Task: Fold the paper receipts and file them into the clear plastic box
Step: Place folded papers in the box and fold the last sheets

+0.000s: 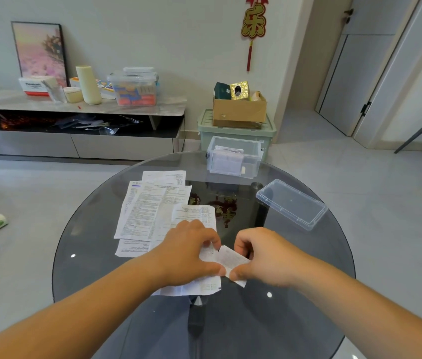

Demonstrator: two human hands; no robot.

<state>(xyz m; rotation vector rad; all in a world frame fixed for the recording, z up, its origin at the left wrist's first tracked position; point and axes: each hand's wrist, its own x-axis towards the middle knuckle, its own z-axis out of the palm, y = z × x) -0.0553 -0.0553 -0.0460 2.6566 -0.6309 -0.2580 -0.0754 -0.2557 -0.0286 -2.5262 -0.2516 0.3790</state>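
**Step in hand:** folding. The left hand [189, 252] and right hand [261, 255] meet over the near middle of the round glass table [295, 268]. Each pinches one end of a small white receipt [229, 260] between thumb and curled fingers. The slip appears partly doubled over, and its crease seems not yet pressed flat.

**Next move, as judged:** the edges need to be brought level and the fold pressed down. The slip must then be carried across the table to the box and slid in beside the papers already there.

**Stock awaiting folding:** a loose pile of printed receipts [147, 211], overlapping and flat, lies left of centre. Its near edge runs under the left hand.

**Containers:**
- The clear plastic box [234, 158] stands open at the far edge of the table. It holds several folded papers standing toward its left side.
- Its clear lid [291, 203] lies flat on the table, right of the box and apart from it. Nothing is on it.
- A cardboard box [239, 110] beyond the table holds a dark green carton and a gold box. It sits on a pale green lidded bin [235, 130], whose contents cannot be told.
- A lidded clear tub [134, 86] on the sideboard holds orange and blue packets.
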